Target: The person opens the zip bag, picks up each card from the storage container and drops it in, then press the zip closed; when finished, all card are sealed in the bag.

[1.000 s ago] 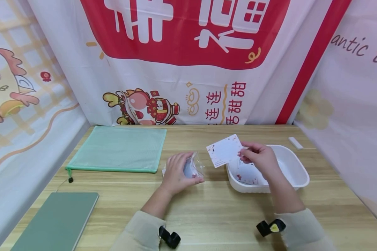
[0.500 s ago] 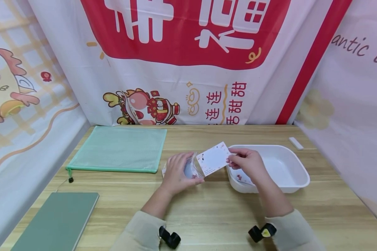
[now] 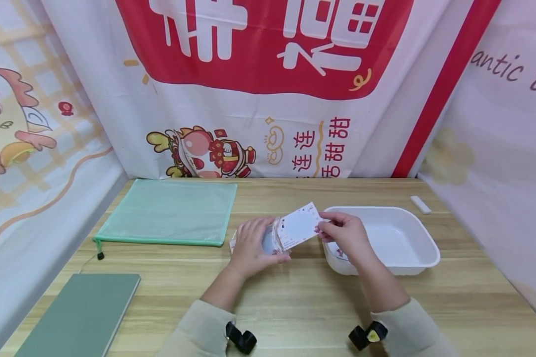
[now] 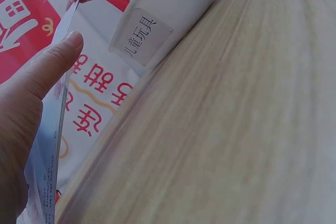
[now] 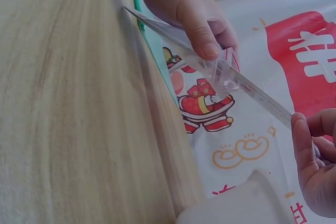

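My left hand [image 3: 252, 248] grips a clear plastic bag [image 5: 224, 77] by its sides, a little above the table, and a bluish-white card shows inside. In the head view the bag's mouth faces right, bowed open. Between thumb and fingers, my right hand [image 3: 346, 235] pinches the right end of a white card [image 3: 301, 224] with small coloured prints around its border. The card's left end is at the bag's mouth, overlapped by the plastic. Below the right hand, part of another printed card [image 3: 338, 252] shows in the white plastic basin [image 3: 402, 240]; the forearm hides some of it.
A mint mesh zip pouch [image 3: 169, 213] lies at the back left, with a grey-green notebook [image 3: 82, 315] in front of it. Behind the basin sits a small white bar [image 3: 421, 204]. A printed cloth [image 3: 250, 109] hangs along the table's back edge.
My right hand has carried the card left from over the basin to the bag's mouth, its end going in. The left hand and the bag have stayed in place.
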Demonstrator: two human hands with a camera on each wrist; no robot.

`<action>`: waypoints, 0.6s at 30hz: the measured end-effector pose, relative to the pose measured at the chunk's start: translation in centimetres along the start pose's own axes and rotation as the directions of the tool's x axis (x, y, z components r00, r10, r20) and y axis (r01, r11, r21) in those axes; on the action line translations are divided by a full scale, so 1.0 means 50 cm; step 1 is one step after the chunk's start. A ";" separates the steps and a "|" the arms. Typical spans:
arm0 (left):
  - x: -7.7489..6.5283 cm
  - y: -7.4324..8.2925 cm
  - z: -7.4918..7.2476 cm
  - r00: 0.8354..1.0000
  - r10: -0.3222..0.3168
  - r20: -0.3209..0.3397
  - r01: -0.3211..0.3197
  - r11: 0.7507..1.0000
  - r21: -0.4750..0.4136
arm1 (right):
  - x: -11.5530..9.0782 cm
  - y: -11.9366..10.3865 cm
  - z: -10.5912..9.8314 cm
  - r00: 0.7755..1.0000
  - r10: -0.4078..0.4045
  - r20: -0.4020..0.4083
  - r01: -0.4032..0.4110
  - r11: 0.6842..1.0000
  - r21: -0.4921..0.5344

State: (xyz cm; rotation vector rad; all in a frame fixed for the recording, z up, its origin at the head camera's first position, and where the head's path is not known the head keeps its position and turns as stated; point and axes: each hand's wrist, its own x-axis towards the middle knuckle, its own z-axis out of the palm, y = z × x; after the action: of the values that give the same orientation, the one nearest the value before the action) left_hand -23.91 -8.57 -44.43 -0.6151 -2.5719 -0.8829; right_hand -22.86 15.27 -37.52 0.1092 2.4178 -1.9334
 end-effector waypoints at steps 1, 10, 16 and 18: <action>0.000 0.000 0.000 1.000 -0.001 -0.001 0.001 1.000 -0.001 | -0.001 0.000 0.002 1.000 0.002 -0.010 -0.002 1.000 -0.006; -0.001 -0.001 0.001 1.000 -0.030 0.002 0.030 0.999 -0.028 | -0.006 0.006 0.009 0.998 -0.055 -0.041 0.055 0.998 -0.007; -0.002 0.001 -0.001 0.999 -0.036 0.008 0.037 0.998 -0.042 | -0.009 0.005 0.000 0.998 -0.054 -0.042 0.052 0.998 -0.036; -0.001 0.002 -0.002 0.999 -0.038 0.010 0.038 0.998 -0.051 | -0.009 0.006 -0.001 0.997 -0.064 -0.039 0.063 0.997 -0.035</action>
State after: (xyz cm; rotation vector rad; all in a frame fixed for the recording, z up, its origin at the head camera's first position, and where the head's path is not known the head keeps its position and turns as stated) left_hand -23.80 -8.58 -44.35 -0.5878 -2.5845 -0.9639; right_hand -22.39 15.39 -37.74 0.0712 2.5077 -1.9335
